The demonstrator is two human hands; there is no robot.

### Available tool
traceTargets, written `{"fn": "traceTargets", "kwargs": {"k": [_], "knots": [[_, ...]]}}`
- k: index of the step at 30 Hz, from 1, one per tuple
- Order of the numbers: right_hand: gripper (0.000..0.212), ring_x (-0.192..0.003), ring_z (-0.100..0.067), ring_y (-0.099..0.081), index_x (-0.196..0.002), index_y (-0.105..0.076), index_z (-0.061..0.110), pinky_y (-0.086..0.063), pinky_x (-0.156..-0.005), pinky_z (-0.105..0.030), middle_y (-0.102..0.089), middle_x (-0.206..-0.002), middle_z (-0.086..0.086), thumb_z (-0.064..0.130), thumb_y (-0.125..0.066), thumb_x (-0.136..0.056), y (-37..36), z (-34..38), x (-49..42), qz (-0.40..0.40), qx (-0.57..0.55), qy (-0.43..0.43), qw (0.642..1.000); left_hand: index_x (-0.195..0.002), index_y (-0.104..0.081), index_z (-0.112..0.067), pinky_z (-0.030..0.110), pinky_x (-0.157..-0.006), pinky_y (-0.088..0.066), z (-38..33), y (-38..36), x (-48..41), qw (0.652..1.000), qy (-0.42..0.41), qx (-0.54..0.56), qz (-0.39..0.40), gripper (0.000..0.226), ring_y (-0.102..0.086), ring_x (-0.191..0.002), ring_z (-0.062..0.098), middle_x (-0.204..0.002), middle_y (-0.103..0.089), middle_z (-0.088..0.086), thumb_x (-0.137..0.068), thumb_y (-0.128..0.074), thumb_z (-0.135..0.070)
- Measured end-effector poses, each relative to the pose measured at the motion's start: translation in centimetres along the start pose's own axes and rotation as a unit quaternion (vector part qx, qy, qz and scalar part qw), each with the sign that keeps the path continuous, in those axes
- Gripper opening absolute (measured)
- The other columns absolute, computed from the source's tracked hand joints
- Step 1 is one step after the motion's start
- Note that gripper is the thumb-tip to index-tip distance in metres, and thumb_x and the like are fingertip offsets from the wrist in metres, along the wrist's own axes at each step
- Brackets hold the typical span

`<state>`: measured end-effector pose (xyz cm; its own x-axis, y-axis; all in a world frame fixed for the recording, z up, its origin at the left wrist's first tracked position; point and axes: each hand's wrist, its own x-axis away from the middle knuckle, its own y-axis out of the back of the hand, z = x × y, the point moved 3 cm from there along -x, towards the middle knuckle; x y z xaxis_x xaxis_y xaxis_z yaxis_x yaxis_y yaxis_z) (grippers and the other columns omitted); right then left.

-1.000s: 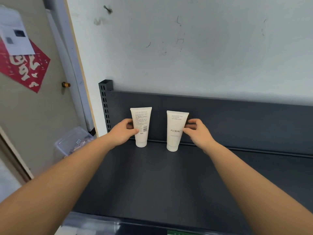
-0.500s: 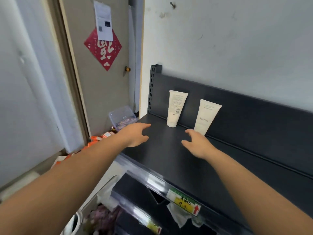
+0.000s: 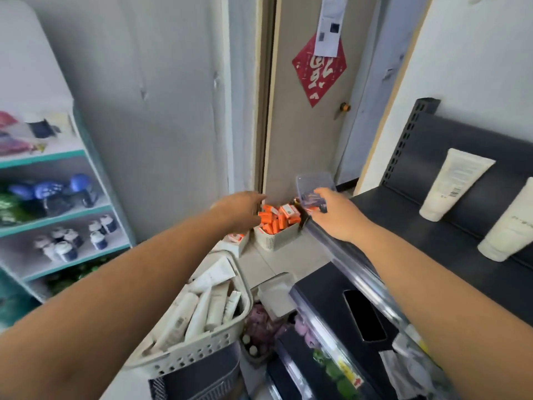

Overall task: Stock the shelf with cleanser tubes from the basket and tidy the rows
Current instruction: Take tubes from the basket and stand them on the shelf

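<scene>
I am locating the stock first. The cleanser tubes (image 3: 202, 310) are lying heaped in the pale perforated basket (image 3: 184, 360), near and left of centre, below both forearms. Two more are standing cap-down at the far right, leaning on the back panel of the dark shelf (image 3: 427, 226): the left shelf tube (image 3: 452, 186) and the right shelf tube (image 3: 510, 229), apart from each other.

Handling, as I am judging it: each tube is looking light, with a soft, squeezable body and a smooth, possibly slippery skin. The stiff parts are the cap and the crimped flat end. I am advising a hold across the body just above the cap, with moderate pressure, so the tube is neither denting nor sliding.

Grip state: the left hand (image 3: 239, 210) is reaching out over the bin of orange boxes (image 3: 277, 222), fingers loosely extended, holding nothing. The right hand (image 3: 339, 216) is hovering over the shelf's left front corner, fingers relaxed and empty; whether they are touching the clear container (image 3: 315, 181) beyond, I cannot tell.
</scene>
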<state>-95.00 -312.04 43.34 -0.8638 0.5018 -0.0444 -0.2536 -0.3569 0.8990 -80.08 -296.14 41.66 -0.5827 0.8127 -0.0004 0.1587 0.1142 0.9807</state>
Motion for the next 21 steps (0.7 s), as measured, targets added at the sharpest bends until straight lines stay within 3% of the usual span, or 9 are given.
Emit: {"fn": "traceTargets", "kwargs": {"k": [5, 10, 15, 17, 21], "knots": [[0.062, -0.134, -0.028, -0.042, -0.147, -0.033, 0.015, -0.034, -0.106, -0.035, -0.041, -0.149, -0.011, 0.028, -0.059, -0.093, -5.8, 7.9, -3.4, 0.062, 0.006, 0.061, 0.996, -0.149, -0.028, -0.033, 0.038, -0.111, -0.034, 9.4, -0.5, 3.4, 0.997, 0.081, 0.016, 0.007, 0.064, -0.036, -0.139, 0.021, -0.156, -0.031, -0.006, -0.091, -0.053, -0.046], [0.064, -0.128, -0.028, -0.048, -0.146, -0.035, 0.014, -0.039, -0.105, -0.036, -0.044, -0.146, -0.012, 0.030, -0.062, -0.090, -11.5, 13.9, -6.6, 0.091, 0.016, 0.096, 0.991, -0.150, -0.028, -0.031, 0.043, -0.111, -0.036, 17.2, -1.3, 6.4, 0.992, 0.127, 0.005, 0.026, 0.063, -0.040, -0.136, 0.025, -0.155, -0.032, -0.003, -0.092, -0.053, -0.040], [0.055, -0.126, -0.032, -0.048, -0.140, -0.041, 0.010, -0.040, -0.101, -0.037, -0.048, -0.140, -0.017, 0.027, -0.059, -0.091, -17.6, 16.8, -8.0, 0.122, 0.037, 0.107, 0.986, -0.148, -0.031, -0.030, 0.042, -0.106, -0.042, 22.9, -4.2, 8.7, 0.986, 0.154, 0.006, 0.064, 0.067, -0.047, -0.130, 0.024, -0.153, -0.037, -0.001, -0.088, -0.059, -0.031], [0.053, -0.123, -0.034, -0.050, -0.137, -0.043, 0.010, -0.043, -0.098, -0.039, -0.051, -0.135, -0.017, 0.025, -0.060, -0.089, -20.6, 17.0, -8.1, 0.153, 0.035, 0.094, 0.983, -0.149, -0.030, -0.030, 0.041, -0.110, -0.038, 24.9, -6.1, 9.2, 0.984, 0.156, 0.015, 0.084, 0.068, -0.041, -0.136, 0.023, -0.155, -0.033, -0.001, -0.087, -0.056, -0.030], [0.060, -0.131, -0.029, -0.044, -0.144, -0.036, 0.013, -0.039, -0.104, -0.036, -0.043, -0.145, -0.013, 0.029, -0.056, -0.091, -26.0, 16.0, -7.6, 0.212, 0.045, 0.060, 0.974, -0.151, -0.027, -0.026, 0.039, -0.112, -0.034, 26.8, -10.4, 10.3, 0.976, 0.164, 0.042, 0.134, 0.067, -0.035, -0.140, 0.023, -0.156, -0.029, 0.000, -0.090, -0.055, -0.029]]}}
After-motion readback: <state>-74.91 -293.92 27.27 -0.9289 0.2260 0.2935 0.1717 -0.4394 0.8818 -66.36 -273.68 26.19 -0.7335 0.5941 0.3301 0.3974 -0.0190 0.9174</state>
